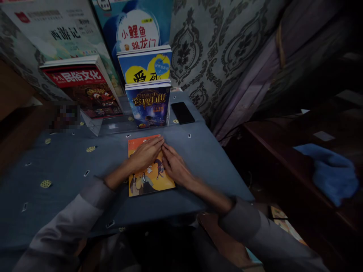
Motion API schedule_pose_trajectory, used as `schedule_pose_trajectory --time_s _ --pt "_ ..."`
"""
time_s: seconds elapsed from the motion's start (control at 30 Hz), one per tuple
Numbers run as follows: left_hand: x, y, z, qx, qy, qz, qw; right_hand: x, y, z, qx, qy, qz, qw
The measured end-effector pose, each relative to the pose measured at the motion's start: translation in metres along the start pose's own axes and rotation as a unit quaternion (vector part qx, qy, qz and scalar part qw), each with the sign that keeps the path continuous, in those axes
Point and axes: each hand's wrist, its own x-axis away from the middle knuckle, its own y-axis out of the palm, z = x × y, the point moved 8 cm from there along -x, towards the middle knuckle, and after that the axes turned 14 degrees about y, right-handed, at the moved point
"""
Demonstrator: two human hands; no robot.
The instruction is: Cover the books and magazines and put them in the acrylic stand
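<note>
An orange-yellow book (153, 185) with drawn figures on its cover lies closed on the blue tablecloth in front of me. My left hand (147, 152) rests across the upper part of the cover, its fingers stretched out toward the right. On the book's right side lies my right hand (176, 164), fingers extended forward and nothing in them. The fingertips of both hands meet near the book's top right corner. Part of the cover is hidden beneath the hands.
Behind the book, clear stands hold a dark blue book (150, 105), a blue-yellow book (144, 68) and a red-topped book (87, 88). Larger books lean at the back. A black phone (183, 113) lies right of the stand. Blue cloth (334, 170) sits on dark furniture at right.
</note>
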Motion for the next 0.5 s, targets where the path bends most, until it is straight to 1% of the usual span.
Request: schedule_pose_trajectory --time_s 0.1,0.27,0.5 --pt "-0.003 0.0 -0.005 0.002 -0.011 0.009 1.0 -0.004 -0.002 -0.002 0.001 -0.001 -0.002 1.0" --pt "-0.004 0.003 -0.005 -0.01 -0.017 0.0 1.0 -0.001 -0.002 -0.002 0.015 0.009 -0.008 1.0" --pt "0.003 0.007 0.01 -0.036 0.005 -0.02 0.999 0.013 -0.002 -0.002 0.001 0.004 -0.002 1.0"
